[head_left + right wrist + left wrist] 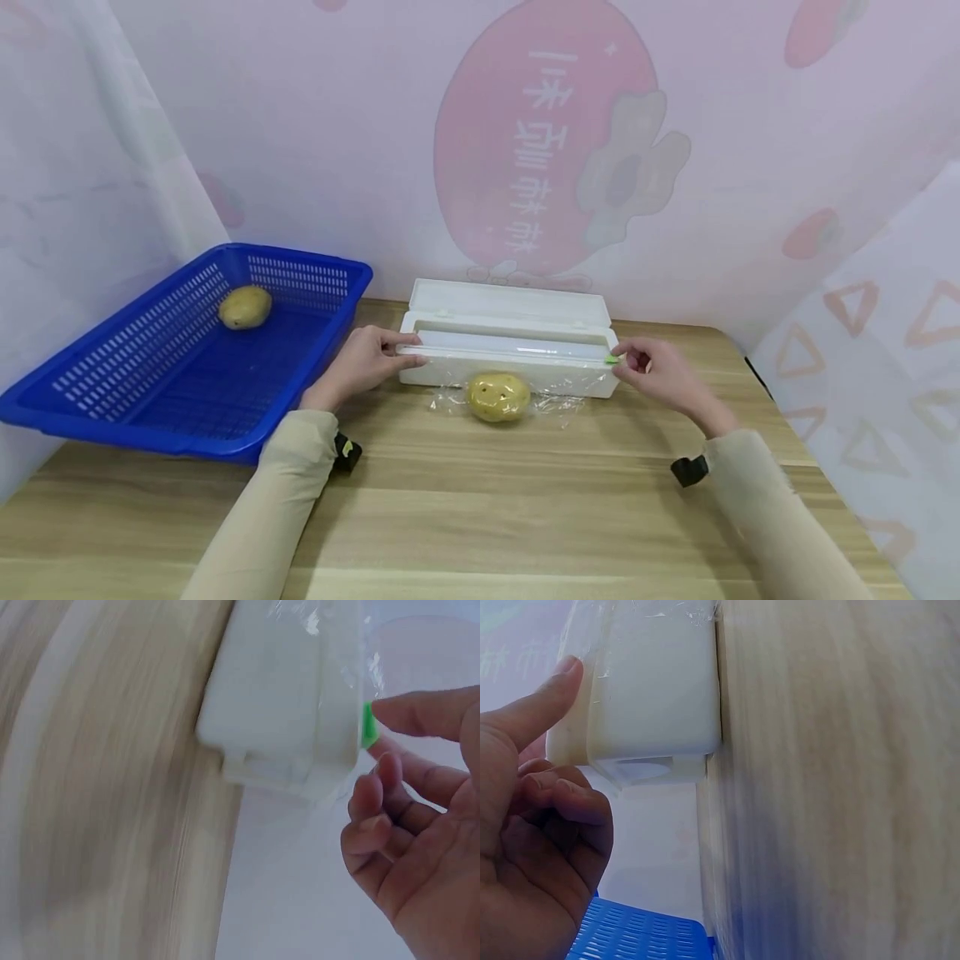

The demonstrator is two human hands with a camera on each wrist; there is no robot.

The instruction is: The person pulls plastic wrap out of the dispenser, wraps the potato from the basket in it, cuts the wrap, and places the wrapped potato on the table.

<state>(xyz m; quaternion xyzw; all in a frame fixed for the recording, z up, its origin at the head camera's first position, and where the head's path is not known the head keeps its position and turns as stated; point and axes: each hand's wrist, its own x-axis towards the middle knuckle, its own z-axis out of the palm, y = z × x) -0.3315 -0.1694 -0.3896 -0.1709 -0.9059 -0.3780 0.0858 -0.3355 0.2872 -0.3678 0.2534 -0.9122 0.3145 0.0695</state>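
Note:
A white cling film box stands lid-up on the table, with a roll of film inside. Clear film comes over its front edge and lies around a potato just before it. My left hand holds the box's left end, thumb at the front edge, as the left wrist view shows up close; its other fingers are curled. At the right end, my right hand pinches the small green slider cutter between thumb and index finger. The remaining right fingers are loosely curled.
A blue plastic basket stands at the left, with another potato in it. The wooden table reaches back to a printed curtain behind the box.

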